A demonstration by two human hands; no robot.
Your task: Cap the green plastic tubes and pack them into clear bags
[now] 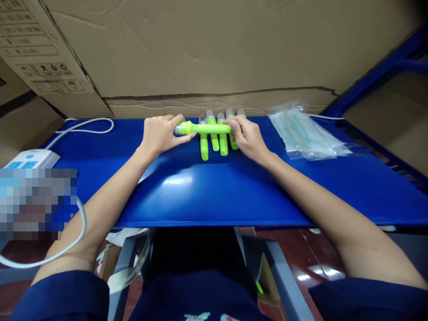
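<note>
I hold a lime-green marker pen [204, 129] sideways between both hands above the blue table [214, 187]. My left hand [160, 133] pinches its clear-capped end. My right hand [245, 136] grips the other end with closed fingers. Just behind and under the held pen, several more green pens [214, 140] with clear caps lie side by side on the table, pointing toward me.
A clear plastic bag [306, 131] with more items lies at the right on the table. A white power strip [31, 159] and its cable [87, 125] sit at the left. Cardboard boxes [207, 49] wall off the back. A blue rack frame [377, 71] rises at right.
</note>
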